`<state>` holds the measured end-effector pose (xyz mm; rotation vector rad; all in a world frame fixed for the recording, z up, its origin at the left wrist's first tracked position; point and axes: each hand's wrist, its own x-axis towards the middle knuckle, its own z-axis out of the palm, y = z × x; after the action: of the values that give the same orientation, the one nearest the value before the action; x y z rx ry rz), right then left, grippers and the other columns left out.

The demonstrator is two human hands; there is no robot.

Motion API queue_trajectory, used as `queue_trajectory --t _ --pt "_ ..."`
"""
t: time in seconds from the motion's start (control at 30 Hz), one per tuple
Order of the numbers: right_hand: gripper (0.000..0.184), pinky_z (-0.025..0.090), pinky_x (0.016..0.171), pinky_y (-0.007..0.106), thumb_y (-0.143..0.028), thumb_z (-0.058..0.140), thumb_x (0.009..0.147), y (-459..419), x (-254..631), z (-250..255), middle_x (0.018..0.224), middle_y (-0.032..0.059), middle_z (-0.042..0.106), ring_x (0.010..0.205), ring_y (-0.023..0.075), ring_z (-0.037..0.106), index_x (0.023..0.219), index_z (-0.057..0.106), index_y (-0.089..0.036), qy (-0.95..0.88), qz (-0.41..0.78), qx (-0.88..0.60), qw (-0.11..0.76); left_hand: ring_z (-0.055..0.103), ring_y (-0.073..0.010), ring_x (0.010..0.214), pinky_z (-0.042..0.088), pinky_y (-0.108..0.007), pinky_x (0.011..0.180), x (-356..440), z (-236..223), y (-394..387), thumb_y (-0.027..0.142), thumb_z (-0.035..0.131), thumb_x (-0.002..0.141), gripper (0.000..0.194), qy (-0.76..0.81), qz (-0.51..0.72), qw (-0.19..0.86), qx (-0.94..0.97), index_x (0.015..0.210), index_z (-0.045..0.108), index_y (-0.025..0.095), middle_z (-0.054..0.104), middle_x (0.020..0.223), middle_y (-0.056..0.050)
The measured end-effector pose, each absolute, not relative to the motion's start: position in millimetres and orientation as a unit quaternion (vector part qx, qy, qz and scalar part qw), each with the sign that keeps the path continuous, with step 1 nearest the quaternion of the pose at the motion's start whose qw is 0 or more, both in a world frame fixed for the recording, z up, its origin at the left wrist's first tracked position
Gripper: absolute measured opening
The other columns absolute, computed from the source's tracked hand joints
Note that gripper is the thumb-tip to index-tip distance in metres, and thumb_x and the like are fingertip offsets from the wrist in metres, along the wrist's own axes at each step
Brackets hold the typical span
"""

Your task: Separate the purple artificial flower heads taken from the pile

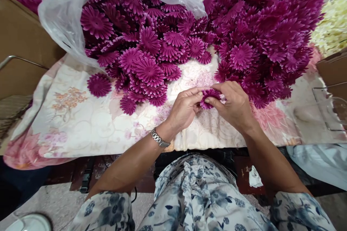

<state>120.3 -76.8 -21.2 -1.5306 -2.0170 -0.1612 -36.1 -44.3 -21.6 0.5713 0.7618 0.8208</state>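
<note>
A magenta artificial flower head (207, 97) is held between my two hands, just above the front part of the table. My left hand (185, 106) pinches its left edge between thumb and fingers. From the other side my right hand (230, 103) grips it, thumb lying over the petals. A small pale bit shows by the right fingertips, too small to make out. Loose magenta flower heads (148, 70) spill from a clear plastic bag (61, 18) behind my left hand. Beyond my right hand rises a tall pile of similar flowers (265, 36).
A floral cloth (103, 130) covers the table. One flower head (99, 85) lies apart at the left. Cardboard boxes with wire handles stand at the left (21, 32) and right (333, 75) edges. Pale yellow flowers (332, 25) fill the far right.
</note>
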Motion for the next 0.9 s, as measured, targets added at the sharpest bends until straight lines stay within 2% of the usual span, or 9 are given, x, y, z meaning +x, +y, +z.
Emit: queue_trajectory --t 0.07,0.13,0.27,0.4,0.53,0.63,0.73,0.8,0.9 --pt "0.017 0.047 0.068 0.032 -0.036 0.057 0.086 -74 113 -26 0.072 0.0043 0.065 0.072 0.0185 0.057 0.084 0.063 -0.019 -0.766 -0.058 -0.566 0.3 0.055 -0.0077 0.057 0.04 -0.019 0.052 -35 -23 -45 0.014 0.065 0.067 0.014 0.357 0.387 0.806 0.271 0.078 0.073 0.013 0.067 0.067 -0.003" --pt "0.015 0.047 0.065 0.031 -0.03 0.054 0.087 -73 114 -28 0.07 0.0037 0.065 0.069 0.0177 0.058 0.08 0.062 -0.02 -0.767 -0.062 -0.563 0.302 0.052 -0.0068 0.053 0.037 -0.018 0.049 -35 -24 -46 0.015 0.066 0.067 0.01 0.365 0.395 0.799 0.271 0.074 0.073 0.014 0.065 0.062 -0.002" --pt "0.013 0.05 0.068 0.031 -0.022 0.053 0.087 -74 121 -26 0.077 0.0046 0.07 0.073 0.0177 0.063 0.088 0.065 -0.019 -0.769 -0.041 -0.555 0.315 0.049 -0.0064 0.049 0.035 -0.019 0.047 -34 -23 -46 0.016 0.065 0.069 0.007 0.378 0.397 0.789 0.277 0.071 0.072 0.014 0.062 0.058 -0.001" --pt "0.021 0.053 0.075 0.033 -0.019 0.051 0.087 -78 119 -23 0.088 0.0055 0.07 0.083 0.0177 0.064 0.101 0.066 -0.02 -0.741 0.013 -0.576 0.344 0.047 -0.0065 0.05 0.034 -0.02 0.049 -35 -21 -45 0.014 0.06 0.072 0.011 0.38 0.396 0.79 0.275 0.074 0.071 0.015 0.06 0.06 0.0" --pt "0.024 0.053 0.072 0.03 -0.019 0.057 0.083 -80 114 -22 0.089 0.0048 0.068 0.08 0.0155 0.063 0.105 0.066 -0.019 -0.697 0.056 -0.594 0.398 0.051 -0.0075 0.056 0.038 -0.021 0.055 -35 -20 -44 0.013 0.059 0.071 0.012 0.372 0.398 0.791 0.277 0.077 0.069 0.015 0.06 0.064 0.0" --pt "0.03 0.054 0.07 0.027 -0.021 0.063 0.078 -81 112 -21 0.084 0.0008 0.068 0.074 0.0137 0.064 0.108 0.063 -0.02 -0.662 0.087 -0.607 0.43 0.053 -0.0082 0.059 0.04 -0.021 0.057 -37 -21 -44 0.015 0.064 0.068 0.015 0.35 0.386 0.804 0.286 0.082 0.068 0.015 0.059 0.065 0.001" --pt "0.031 0.055 0.066 0.026 -0.021 0.064 0.076 -81 111 -21 0.078 -0.0022 0.069 0.068 0.0126 0.064 0.107 0.063 -0.022 -0.658 0.1 -0.622 0.414 0.052 -0.0075 0.055 0.039 -0.021 0.055 -38 -21 -44 0.017 0.068 0.064 0.02 0.339 0.366 0.81 0.308 0.084 0.067 0.015 0.059 0.063 0.002" --pt "0.031 0.055 0.067 0.026 -0.021 0.062 0.077 -82 111 -22 0.084 -0.0006 0.072 0.069 0.0129 0.066 0.108 0.063 -0.021 -0.673 0.087 -0.618 0.398 0.052 -0.0075 0.055 0.039 -0.022 0.055 -38 -20 -45 0.017 0.068 0.064 0.019 0.332 0.358 0.811 0.322 0.083 0.067 0.015 0.06 0.064 0.002" --pt "0.031 0.057 0.074 0.027 -0.017 0.058 0.08 -82 111 -25 0.099 0.0039 0.073 0.081 0.0158 0.07 0.11 0.064 -0.02 -0.706 0.04 -0.587 0.394 0.054 -0.0077 0.056 0.043 -0.022 0.055 -36 -19 -47 0.016 0.067 0.065 0.017 0.316 0.346 0.82 0.328 0.082 0.066 0.015 0.061 0.067 0.001"
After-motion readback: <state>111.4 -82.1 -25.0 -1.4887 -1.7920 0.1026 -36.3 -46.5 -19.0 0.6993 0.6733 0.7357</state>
